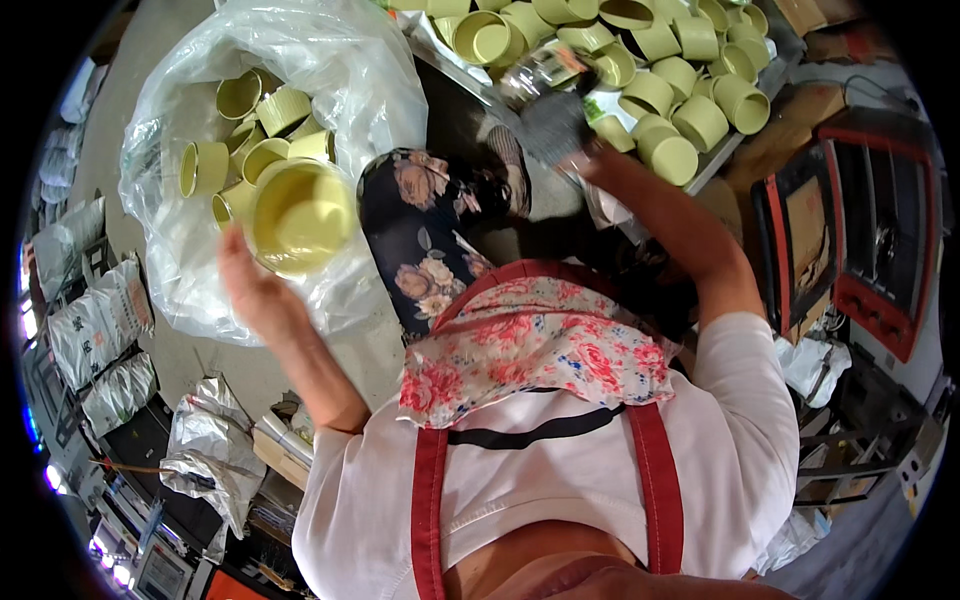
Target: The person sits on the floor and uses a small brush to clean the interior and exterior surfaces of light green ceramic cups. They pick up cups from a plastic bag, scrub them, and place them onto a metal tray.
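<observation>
My bare left hand [262,295], smeared by motion, is at the near side of an open clear plastic bag [375,90]. It carries a pale yellow-green round pot [300,222], mouth up, with the thumb side along its left edge and the other fingers hidden. Smaller-looking pots of the same colour [205,168] lie jumbled inside the bag. A grey glove covers my right hand [555,128], also blurred, at the left edge of a heap of such pots [700,122]. The glove closes on a dark, shiny, see-through thing [545,72] too smeared to name.
The pot heap rests on a metal-edged table [712,165]. Cardboard [805,105] and a red-and-black cabinet [880,230] stand at the right. Silvery wrapped packages [100,325] and a crumpled silver bag [210,440] line the left. My knee in floral trousers [415,235] is beside the bag.
</observation>
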Action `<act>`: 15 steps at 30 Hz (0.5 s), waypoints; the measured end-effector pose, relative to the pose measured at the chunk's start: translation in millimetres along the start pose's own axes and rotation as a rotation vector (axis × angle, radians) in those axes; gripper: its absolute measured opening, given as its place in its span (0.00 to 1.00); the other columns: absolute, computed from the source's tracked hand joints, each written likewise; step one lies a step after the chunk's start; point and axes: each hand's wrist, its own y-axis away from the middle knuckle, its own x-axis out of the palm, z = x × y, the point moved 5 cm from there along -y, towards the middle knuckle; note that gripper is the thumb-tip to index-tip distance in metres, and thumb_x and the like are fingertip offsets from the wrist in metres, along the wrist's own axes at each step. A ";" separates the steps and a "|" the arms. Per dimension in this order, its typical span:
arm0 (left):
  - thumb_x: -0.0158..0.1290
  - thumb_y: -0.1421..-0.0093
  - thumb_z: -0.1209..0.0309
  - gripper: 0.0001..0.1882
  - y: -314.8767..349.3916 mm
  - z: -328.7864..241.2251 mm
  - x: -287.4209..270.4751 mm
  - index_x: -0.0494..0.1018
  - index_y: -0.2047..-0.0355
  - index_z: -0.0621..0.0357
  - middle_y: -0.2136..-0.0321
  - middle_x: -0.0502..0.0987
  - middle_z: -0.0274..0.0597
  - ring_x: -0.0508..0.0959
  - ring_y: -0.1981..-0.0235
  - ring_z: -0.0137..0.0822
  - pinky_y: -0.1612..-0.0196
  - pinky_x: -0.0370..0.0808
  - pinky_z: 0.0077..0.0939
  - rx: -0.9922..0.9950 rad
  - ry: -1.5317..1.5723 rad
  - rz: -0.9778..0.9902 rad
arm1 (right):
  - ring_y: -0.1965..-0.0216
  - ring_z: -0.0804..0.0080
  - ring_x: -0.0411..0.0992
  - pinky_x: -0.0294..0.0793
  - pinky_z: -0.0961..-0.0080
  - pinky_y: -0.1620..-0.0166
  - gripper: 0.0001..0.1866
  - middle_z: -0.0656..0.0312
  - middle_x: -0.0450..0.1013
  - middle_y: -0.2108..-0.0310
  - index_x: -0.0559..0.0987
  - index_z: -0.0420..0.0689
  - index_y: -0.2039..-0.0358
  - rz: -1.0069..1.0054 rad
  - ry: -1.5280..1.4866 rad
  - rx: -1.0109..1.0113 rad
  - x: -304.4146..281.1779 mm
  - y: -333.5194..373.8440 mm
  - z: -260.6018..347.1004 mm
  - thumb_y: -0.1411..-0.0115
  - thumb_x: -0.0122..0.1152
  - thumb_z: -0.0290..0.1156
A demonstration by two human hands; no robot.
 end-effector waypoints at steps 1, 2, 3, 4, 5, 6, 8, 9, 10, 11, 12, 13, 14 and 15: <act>0.40 0.42 0.58 0.24 -8.1 -16.6 -22.6 0.63 0.53 0.65 0.54 0.67 0.43 0.65 0.51 0.37 0.48 0.59 0.35 0.162 -0.115 -0.261 | 0.84 0.64 0.69 0.68 0.71 0.79 0.12 0.62 0.70 0.85 0.73 0.40 0.66 -0.146 -0.766 0.180 22.4 -21.2 -17.3 0.50 0.48 0.32; 0.39 0.42 0.57 0.24 -15.2 -19.8 -31.9 0.62 0.52 0.65 0.52 0.66 0.42 0.62 0.49 0.36 0.46 0.56 0.34 0.153 -0.039 -0.237 | 0.80 0.58 0.72 0.71 0.66 0.75 0.10 0.56 0.72 0.82 0.75 0.41 0.76 -0.245 -0.878 0.308 53.0 -42.9 -21.6 0.50 0.45 0.31; 0.38 0.41 0.57 0.25 -16.9 -24.7 -44.8 0.61 0.52 0.65 0.51 0.64 0.40 0.60 0.47 0.35 0.45 0.53 0.34 0.146 0.022 -0.230 | 0.68 0.55 0.73 0.73 0.62 0.67 0.10 0.54 0.74 0.72 0.77 0.43 0.73 -0.004 -1.006 0.379 66.5 -67.3 -29.4 0.52 0.47 0.28; 0.40 0.41 0.62 0.21 -18.0 -24.0 -47.8 0.62 0.53 0.64 0.52 0.66 0.43 0.62 0.49 0.36 0.47 0.58 0.33 0.178 0.019 -0.154 | 0.67 0.55 0.73 0.72 0.63 0.66 0.11 0.51 0.73 0.71 0.76 0.41 0.72 -0.028 -0.949 0.379 85.0 -81.1 -28.6 0.51 0.46 0.29; 0.40 0.41 0.65 0.19 -17.0 -15.3 -43.3 0.63 0.53 0.64 0.53 0.67 0.44 0.64 0.49 0.37 0.47 0.59 0.33 0.184 -0.014 -0.070 | 0.67 0.55 0.73 0.72 0.63 0.65 0.12 0.48 0.73 0.70 0.75 0.39 0.72 -0.049 -0.887 0.378 107.7 -90.8 -25.8 0.51 0.46 0.31; 0.41 0.41 0.67 0.17 -12.6 -4.8 -34.4 0.64 0.54 0.64 0.54 0.68 0.45 0.65 0.50 0.37 0.48 0.60 0.33 0.191 -0.053 0.012 | 0.65 0.55 0.72 0.71 0.63 0.64 0.12 0.48 0.73 0.69 0.76 0.39 0.71 0.077 -0.849 0.369 126.9 -98.2 -21.2 0.50 0.46 0.32; 0.42 0.43 0.75 0.14 -6.1 9.9 0.8 0.65 0.56 0.65 0.56 0.69 0.48 0.68 0.52 0.38 0.49 0.63 0.33 0.183 -0.114 0.211 | 0.67 0.53 0.72 0.71 0.62 0.65 0.15 0.48 0.73 0.71 0.76 0.40 0.69 0.043 -0.895 0.357 163.7 -95.0 -17.7 0.48 0.47 0.38; 0.42 0.44 0.80 0.14 2.8 15.8 17.0 0.66 0.57 0.66 0.57 0.70 0.49 0.69 0.54 0.38 0.49 0.64 0.33 0.169 -0.151 0.295 | 0.68 0.52 0.72 0.71 0.62 0.65 0.16 0.48 0.73 0.71 0.76 0.40 0.69 0.025 -0.971 0.376 144.3 -90.4 -22.1 0.47 0.47 0.40; 0.45 0.47 0.80 0.15 7.0 18.9 30.3 0.66 0.57 0.67 0.58 0.71 0.48 0.70 0.54 0.37 0.49 0.64 0.31 0.170 -0.194 0.373 | 0.69 0.52 0.72 0.70 0.63 0.66 0.17 0.49 0.73 0.72 0.76 0.41 0.69 0.011 -1.048 0.400 125.8 -78.5 -27.5 0.47 0.48 0.42; 0.48 0.49 0.80 0.17 11.7 23.0 46.2 0.66 0.56 0.67 0.59 0.71 0.48 0.70 0.55 0.36 0.49 0.63 0.29 0.162 -0.218 0.465 | 0.70 0.52 0.71 0.70 0.63 0.66 0.18 0.49 0.73 0.73 0.76 0.41 0.69 0.012 -1.109 0.435 97.4 -55.7 -43.4 0.46 0.48 0.44; 0.51 0.51 0.79 0.19 16.9 19.8 67.1 0.66 0.56 0.66 0.59 0.72 0.47 0.70 0.54 0.37 0.49 0.63 0.29 0.265 -0.288 0.601 | 0.71 0.52 0.71 0.69 0.63 0.66 0.21 0.49 0.72 0.73 0.75 0.42 0.70 0.284 -1.167 0.388 77.3 -39.4 -50.5 0.45 0.48 0.48; 0.54 0.52 0.78 0.21 22.2 16.7 90.4 0.66 0.55 0.64 0.60 0.72 0.47 0.70 0.54 0.38 0.48 0.62 0.28 0.374 -0.348 0.746 | 0.70 0.56 0.71 0.69 0.64 0.68 0.17 0.51 0.72 0.71 0.75 0.42 0.70 0.096 -1.470 0.318 70.8 -15.4 -49.6 0.45 0.50 0.45; 0.56 0.54 0.75 0.24 28.5 13.9 116.6 0.66 0.55 0.63 0.57 0.71 0.47 0.69 0.52 0.40 0.48 0.62 0.29 0.485 -0.375 0.872 | 0.67 0.55 0.70 0.69 0.64 0.66 0.16 0.51 0.71 0.70 0.74 0.43 0.69 -0.191 -1.717 0.211 74.1 6.2 -33.3 0.46 0.50 0.44; 0.58 0.56 0.72 0.26 37.6 11.8 138.9 0.66 0.54 0.61 0.55 0.69 0.47 0.67 0.51 0.41 0.48 0.62 0.30 0.598 -0.398 0.987 | 0.65 0.56 0.70 0.69 0.65 0.64 0.14 0.52 0.71 0.69 0.74 0.45 0.68 -0.341 -1.612 0.080 56.7 24.6 -27.8 0.46 0.49 0.42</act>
